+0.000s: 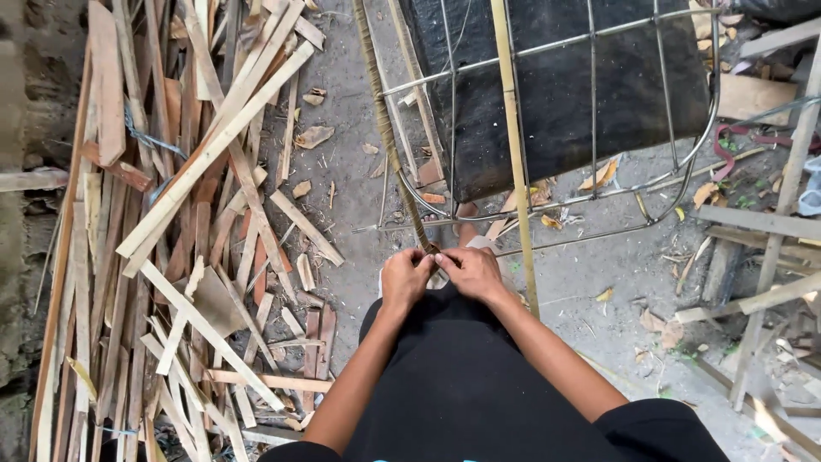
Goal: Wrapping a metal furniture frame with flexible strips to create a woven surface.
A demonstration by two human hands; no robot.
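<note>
Outdoors, both hands wrapped a strip around a frame rod.
Left hand (404, 279) and right hand (469, 269) pinched the strip's end on the rod (389, 137); its upper length looked wrapped, the wire frame (590, 111) bare.

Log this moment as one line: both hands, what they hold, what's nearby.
left hand: gripping wrapped rod end | right hand: pinching same end | nearby: wire frame, wood scrap pile

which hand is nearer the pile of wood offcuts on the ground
Left. The left hand is on the side toward the pile of wood offcuts; the right hand lies beyond it, farther away.
</note>
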